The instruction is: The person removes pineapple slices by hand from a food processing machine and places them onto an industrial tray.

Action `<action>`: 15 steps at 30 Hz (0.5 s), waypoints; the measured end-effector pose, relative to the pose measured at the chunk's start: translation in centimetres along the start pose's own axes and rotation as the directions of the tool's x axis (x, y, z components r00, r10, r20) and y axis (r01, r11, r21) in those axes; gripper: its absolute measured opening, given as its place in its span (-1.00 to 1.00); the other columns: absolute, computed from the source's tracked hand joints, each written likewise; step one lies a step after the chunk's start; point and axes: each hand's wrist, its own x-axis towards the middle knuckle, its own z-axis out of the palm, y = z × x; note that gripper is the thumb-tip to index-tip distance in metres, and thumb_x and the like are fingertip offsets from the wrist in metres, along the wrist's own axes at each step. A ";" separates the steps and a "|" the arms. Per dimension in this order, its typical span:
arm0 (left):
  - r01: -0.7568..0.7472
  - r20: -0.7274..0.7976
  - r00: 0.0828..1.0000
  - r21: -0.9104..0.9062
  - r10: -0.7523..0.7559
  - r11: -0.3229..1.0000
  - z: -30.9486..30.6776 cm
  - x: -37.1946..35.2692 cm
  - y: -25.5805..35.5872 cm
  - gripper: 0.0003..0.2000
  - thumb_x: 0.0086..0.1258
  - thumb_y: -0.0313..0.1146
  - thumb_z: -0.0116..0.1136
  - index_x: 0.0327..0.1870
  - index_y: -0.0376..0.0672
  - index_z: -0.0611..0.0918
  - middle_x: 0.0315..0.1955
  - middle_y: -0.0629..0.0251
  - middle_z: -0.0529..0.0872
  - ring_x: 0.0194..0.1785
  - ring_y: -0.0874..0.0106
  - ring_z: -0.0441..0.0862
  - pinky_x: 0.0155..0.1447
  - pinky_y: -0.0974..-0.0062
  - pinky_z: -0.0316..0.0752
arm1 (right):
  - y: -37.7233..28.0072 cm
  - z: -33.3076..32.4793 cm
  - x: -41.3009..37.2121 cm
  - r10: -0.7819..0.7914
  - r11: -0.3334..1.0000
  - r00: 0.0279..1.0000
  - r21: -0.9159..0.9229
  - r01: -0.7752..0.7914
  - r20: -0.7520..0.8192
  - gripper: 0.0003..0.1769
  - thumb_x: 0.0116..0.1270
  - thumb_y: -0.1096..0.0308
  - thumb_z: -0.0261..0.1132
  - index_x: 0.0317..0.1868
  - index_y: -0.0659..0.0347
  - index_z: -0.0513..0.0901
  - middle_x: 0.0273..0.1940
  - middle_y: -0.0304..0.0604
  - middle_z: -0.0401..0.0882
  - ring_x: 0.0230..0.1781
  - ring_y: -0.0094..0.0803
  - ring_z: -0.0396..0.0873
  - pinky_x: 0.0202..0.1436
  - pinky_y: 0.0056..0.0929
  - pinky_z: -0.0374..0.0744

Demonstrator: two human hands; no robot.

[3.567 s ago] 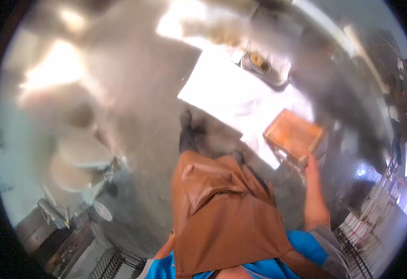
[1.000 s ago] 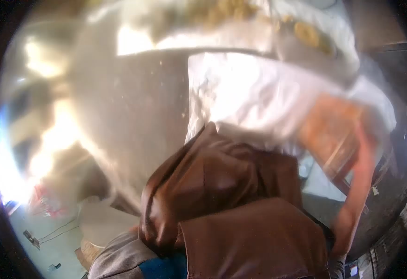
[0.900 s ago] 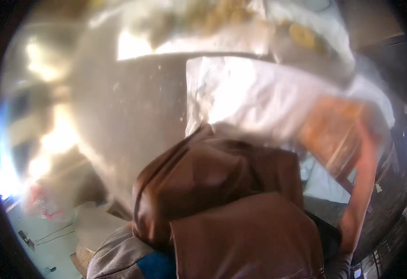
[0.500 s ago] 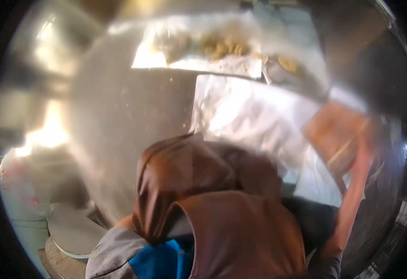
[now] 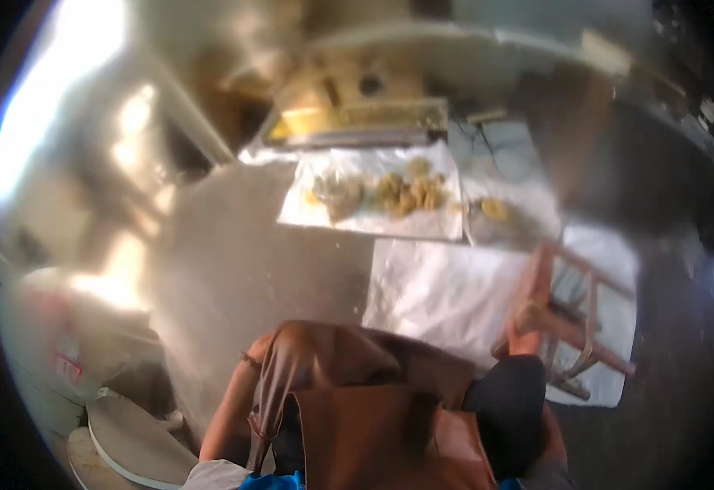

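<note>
My right hand (image 5: 525, 321) is shut on a leg of a reddish wooden stool (image 5: 576, 320). The stool lies tilted on its side, legs and rungs showing, over the right part of a white sheet (image 5: 442, 296) spread on the grey floor. My brown apron (image 5: 357, 400) fills the bottom centre. My left forearm (image 5: 228, 412) runs up along the apron's left edge, and the hand itself is hidden behind the apron. Farther away lies a second sheet (image 5: 316, 214) with several yellowish lumps (image 5: 389, 192) on it.
A yellow machine or box (image 5: 349, 94) stands behind the lumps. A small tray with a yellow piece (image 5: 496, 210) sits to their right. A white round lid (image 5: 128, 441) and a pale sack (image 5: 63, 343) are at lower left. Dark clutter lines the right side.
The stool has gone from held up with its seat toward me to low and on its side over the white sheet. The view has swung up toward the lumps.
</note>
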 end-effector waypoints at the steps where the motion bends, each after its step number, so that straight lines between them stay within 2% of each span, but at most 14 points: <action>1: -0.051 -0.013 0.999 0.007 0.051 0.999 -0.8 -0.1 0.5 -0.50 0.54 0.01 -0.19 0.23 -0.20 0.49 0.02 0.03 0.66 0.09 0.12 0.61 0.20 0.33 0.48 | 0.2 0.6 0.0 0.008 1.000 0.999 -0.013 -0.008 0.049 -0.28 0.13 0.16 0.47 0.21 0.38 0.42 0.17 0.12 0.48 0.20 -0.12 0.46 0.29 -0.26 0.37; 2: -0.078 -0.035 0.996 0.039 0.080 0.996 -1.6 -0.1 1.1 -0.50 0.54 0.01 -0.19 0.23 -0.20 0.49 0.02 0.02 0.66 0.09 0.12 0.61 0.20 0.33 0.48 | 0.5 1.0 -0.1 0.025 1.000 0.994 -0.019 -0.023 0.104 -0.30 0.14 0.17 0.46 0.19 0.37 0.42 0.15 0.11 0.48 0.18 -0.13 0.46 0.26 -0.27 0.38; 3: 0.131 -0.007 0.991 -0.014 -0.131 0.991 -2.1 0.3 2.6 -0.49 0.60 0.01 -0.35 0.23 -0.20 0.51 0.03 0.01 0.65 0.10 0.14 0.60 0.23 0.33 0.46 | 0.8 0.9 -0.2 0.042 0.999 0.988 -0.034 -0.038 0.151 -0.32 0.15 0.17 0.45 0.18 0.37 0.43 0.13 0.10 0.49 0.15 -0.14 0.47 0.24 -0.27 0.38; 4: 0.051 -0.007 0.999 0.219 -0.051 0.974 -2.5 0.0 3.8 -0.40 0.57 0.12 -0.37 0.20 -0.23 0.53 0.05 0.04 0.65 0.11 0.21 0.60 0.23 0.33 0.45 | 1.3 0.9 -0.9 0.069 0.997 0.979 -0.052 -0.060 0.193 -0.34 0.15 0.18 0.45 0.16 0.37 0.43 0.11 0.09 0.49 0.13 -0.16 0.47 0.22 -0.28 0.39; 5: 0.037 -0.030 0.999 0.213 -0.031 0.976 -2.7 -0.8 5.6 -0.40 0.57 0.12 -0.37 0.20 -0.23 0.53 0.05 0.04 0.65 0.11 0.21 0.60 0.23 0.33 0.45 | 1.8 0.5 -1.4 0.099 0.994 0.967 -0.073 -0.084 0.233 -0.37 0.16 0.18 0.44 0.14 0.36 0.44 0.09 0.08 0.50 0.11 -0.17 0.47 0.19 -0.28 0.39; 6: 0.092 -0.023 0.995 -0.205 -0.099 0.974 -2.8 -2.0 7.4 -0.37 0.56 0.15 -0.37 0.20 -0.24 0.53 0.06 0.08 0.65 0.09 0.24 0.61 0.21 0.32 0.47 | 2.4 0.0 -2.2 0.137 0.989 0.953 -0.091 -0.116 0.270 -0.39 0.17 0.19 0.43 0.13 0.36 0.45 0.07 0.07 0.50 0.09 -0.18 0.48 0.17 -0.29 0.40; 7: 0.134 0.020 0.988 -0.584 -0.151 0.800 -3.1 -2.9 8.3 -0.34 0.55 0.18 -0.37 0.20 -0.26 0.53 0.06 0.11 0.65 0.07 0.27 0.61 0.19 0.31 0.48 | 3.2 -0.4 -3.1 0.182 0.982 0.933 -0.110 -0.155 0.309 -0.41 0.17 0.20 0.42 0.11 0.36 0.45 0.05 0.05 0.51 0.06 -0.20 0.48 0.14 -0.30 0.40; 8: 0.054 0.035 0.999 -0.682 -0.041 0.729 -3.5 -2.7 7.3 -0.41 0.52 0.13 -0.15 0.17 -0.29 0.55 0.00 0.21 0.69 -0.01 0.40 0.63 0.12 0.41 0.51 | 3.9 -0.9 -4.2 0.231 0.971 0.912 -0.131 -0.198 0.338 -0.43 0.18 0.20 0.42 0.09 0.35 0.46 0.03 0.04 0.51 0.04 -0.21 0.49 0.12 -0.30 0.41; 9: 0.047 0.028 0.999 -0.689 -0.037 0.723 -3.9 -3.3 7.7 -0.41 0.52 0.13 -0.15 0.17 -0.29 0.55 0.00 0.21 0.69 -0.01 0.40 0.63 0.12 0.41 0.51 | 4.8 -1.7 -5.3 0.277 0.959 0.888 -0.155 -0.236 0.366 -0.46 0.19 0.21 0.41 0.08 0.35 0.46 0.01 0.03 0.51 0.02 -0.22 0.49 0.09 -0.31 0.41; 10: -0.031 0.008 0.999 -0.486 0.041 0.873 -4.1 -3.5 8.5 -0.48 0.48 0.05 -0.02 0.14 -0.28 0.58 -0.04 0.25 0.70 -0.03 0.47 0.62 0.09 0.47 0.51 | 5.8 -2.1 -6.0 0.318 0.947 0.866 -0.173 -0.270 0.387 -0.48 0.19 0.21 0.40 0.06 0.34 0.47 -0.02 0.02 0.52 0.00 -0.23 0.49 0.07 -0.31 0.41; 11: -0.114 0.000 0.993 -0.257 0.118 0.960 -4.4 -3.5 9.4 -0.54 0.45 -0.03 0.12 0.11 -0.27 0.61 -0.07 0.28 0.71 -0.06 0.54 0.60 0.05 0.53 0.51 | 6.7 -2.8 -6.7 0.360 0.932 0.842 -0.187 -0.310 0.402 -0.50 0.20 0.22 0.40 0.04 0.34 0.47 -0.04 0.01 0.52 -0.02 -0.25 0.50 0.05 -0.32 0.42; 12: -0.131 -0.042 0.991 -0.307 0.124 0.943 -4.2 -3.7 10.0 -0.64 0.40 -0.26 0.23 0.08 -0.32 0.62 -0.10 0.36 0.72 -0.05 0.64 0.57 0.04 0.58 0.49 | 7.4 -3.7 -7.6 0.402 0.916 0.816 -0.201 -0.348 0.415 -0.52 0.21 0.23 0.39 0.03 0.34 0.48 -0.06 0.00 0.53 -0.05 -0.26 0.50 0.02 -0.33 0.42; 13: -0.140 -0.055 0.990 -0.318 0.129 0.938 -4.3 -3.4 10.2 -0.64 0.40 -0.26 0.23 0.08 -0.32 0.62 -0.10 0.36 0.72 -0.05 0.64 0.57 0.04 0.58 0.49 | 7.9 -4.5 -8.2 0.439 0.898 0.794 -0.206 -0.388 0.421 -0.54 0.22 0.23 0.38 0.01 0.33 0.49 -0.08 -0.01 0.53 -0.07 -0.27 0.51 0.00 -0.33 0.43; 15: -0.306 -0.004 0.946 -0.326 0.323 0.894 -4.4 -2.9 10.3 -0.69 0.35 -0.39 0.28 0.06 -0.32 0.62 -0.16 0.36 0.74 -0.10 0.64 0.59 0.00 0.59 0.51 | 8.6 -6.1 -9.0 0.491 0.870 0.767 -0.197 -0.452 0.413 -0.59 0.23 0.24 0.37 -0.03 0.33 0.50 -0.12 -0.03 0.54 -0.11 -0.30 0.51 -0.05 -0.34 0.44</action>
